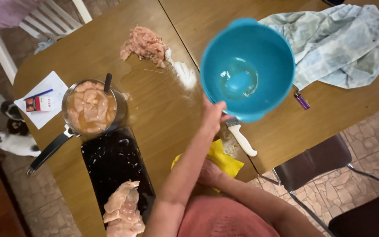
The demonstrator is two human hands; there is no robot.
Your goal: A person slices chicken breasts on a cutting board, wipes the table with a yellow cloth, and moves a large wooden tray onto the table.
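The fingers [212, 115] of the left hand [210, 117] curl around the near rim of a blue plastic bowl [247, 69], pinching it and holding it tilted above the wooden table [167, 109], so its smooth, round inside faces the head camera; a little clear liquid shines at the bottom. That arm stretches up from the lower edge of the view, bare to the elbow. The right hand [210, 172] lies lower, near the table's front edge, pressed on a crumpled yellow cloth [224, 159]; whether its fingers are spread or pressed together cannot be told, since the left forearm covers them.

Just under the bowl lies a knife with a white handle [242, 138], and beside it a small purple lighter [302, 100]. A wrinkled, pale blue patterned cloth [338, 44] is heaped on the far right of the table. Left of the hands sits a dark, glossy cutting board [110, 162] with pale raw meat slices [123, 210] on its near end. Beyond it stands a metal saucepan [91, 107] with a long black handle, full of meat pieces in brownish liquid. A pile of chopped raw meat [144, 44] rests straight on the tabletop, with a white powdery smear [185, 73] next to it. At the left edge a small red and white box [38, 104] and a blue pen [38, 94] lie on a white sheet of paper [53, 83]
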